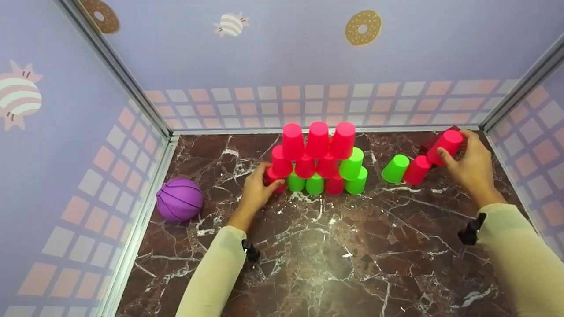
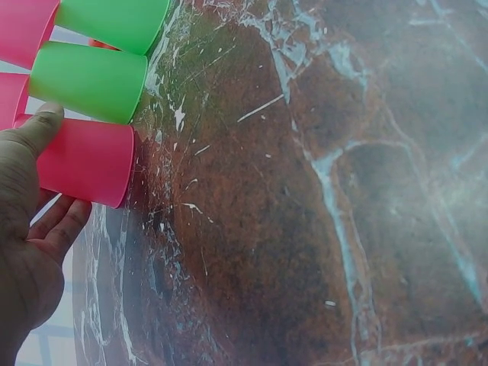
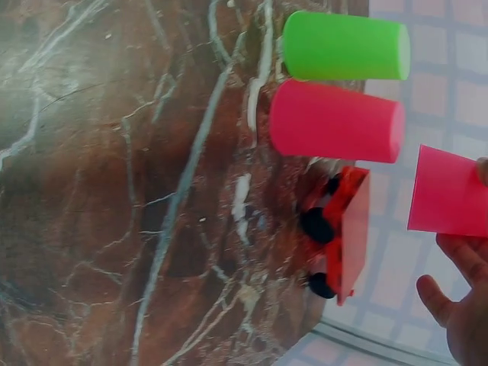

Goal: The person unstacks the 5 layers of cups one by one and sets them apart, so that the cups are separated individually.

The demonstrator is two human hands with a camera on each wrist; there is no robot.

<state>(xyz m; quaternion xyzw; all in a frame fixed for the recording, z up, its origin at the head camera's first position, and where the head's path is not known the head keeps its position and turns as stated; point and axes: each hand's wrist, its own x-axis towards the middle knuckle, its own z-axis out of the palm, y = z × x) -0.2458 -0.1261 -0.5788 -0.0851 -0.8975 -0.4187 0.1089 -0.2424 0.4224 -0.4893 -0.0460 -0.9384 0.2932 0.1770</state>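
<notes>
A pyramid of pink and green cups (image 1: 319,158) stands upside down at the back middle of the marble table (image 1: 317,255). My left hand (image 1: 257,190) grips the pink cup (image 1: 274,179) at the bottom left corner of the stack; in the left wrist view my thumb lies on that pink cup (image 2: 85,162). My right hand (image 1: 470,165) holds a pink cup (image 1: 446,146) lifted at the back right, also seen as the pink cup (image 3: 448,192) in the right wrist view. Beside it stand a green cup (image 1: 395,168) and a pink cup (image 1: 417,170).
A purple ball (image 1: 179,199) lies at the table's left edge by the wall. A red toy vehicle (image 3: 335,232) with black wheels sits in the back right corner behind the loose cups. Walls close the table on three sides.
</notes>
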